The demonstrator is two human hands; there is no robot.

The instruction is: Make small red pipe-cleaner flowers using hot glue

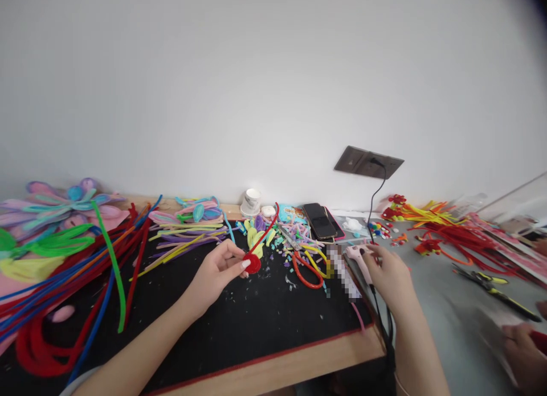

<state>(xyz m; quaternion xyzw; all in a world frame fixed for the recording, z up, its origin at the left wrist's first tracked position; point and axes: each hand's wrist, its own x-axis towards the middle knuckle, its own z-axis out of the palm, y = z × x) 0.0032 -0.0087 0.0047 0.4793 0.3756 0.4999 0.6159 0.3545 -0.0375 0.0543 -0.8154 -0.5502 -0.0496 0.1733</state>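
Note:
Between the thumb and fingers of my left hand is a red coiled disc, held above the black mat. A red stem rises from the disc, slanting up to the right. My right hand is at the mat's right edge, its fingers closed around a pale pink corded tool. The tool's dark cable runs down beside my right wrist. Just left of the tool lie red-handled scissors and a blurred-out strip.
Colourful fuzzy stems and petal shapes cover the left side. Farther back are a white cup, cut scraps and a phone. At right, red stems, pliers and another person's hand show on a grey table.

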